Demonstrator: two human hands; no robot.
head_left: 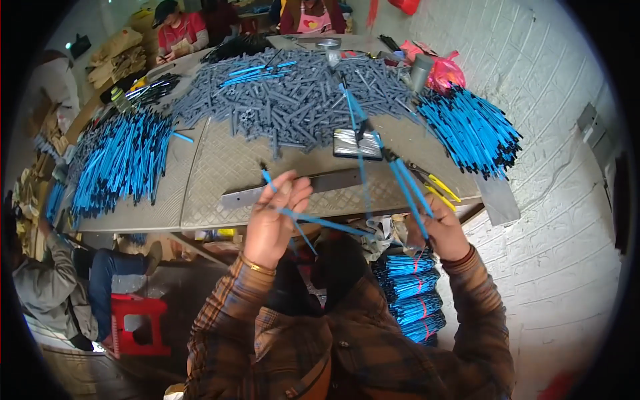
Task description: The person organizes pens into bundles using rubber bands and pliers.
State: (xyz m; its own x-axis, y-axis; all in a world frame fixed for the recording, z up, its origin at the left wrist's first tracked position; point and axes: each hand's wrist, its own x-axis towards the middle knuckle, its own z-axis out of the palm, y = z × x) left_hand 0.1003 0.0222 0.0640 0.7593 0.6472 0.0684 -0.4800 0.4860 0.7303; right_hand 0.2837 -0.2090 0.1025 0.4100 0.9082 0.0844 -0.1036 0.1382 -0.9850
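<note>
My left hand (275, 217), palm turned up in front of the table edge, has its thumb and fingers closed on thin blue rods with black ends; one rod (327, 223) juts out to the right. Farther right, my right hand (441, 230) grips a pair of blue rods (408, 190) that slant up and left. More blue rods (353, 103) appear blurred in the air above the table, in line with that pair; whether they touch it I cannot tell. Just beyond my hands lie a flat metal bar (327, 181) and a small dark-framed box of silvery pins (358, 143).
A heap of grey tubes (287, 107) covers the table's middle. Piles of blue rods lie left (127, 160) and right (470, 130). Yellow-handled pliers (437, 183) rest near my right hand. Tied bundles (413, 297) stand below. A person sits left by a red stool (137, 327); others work opposite.
</note>
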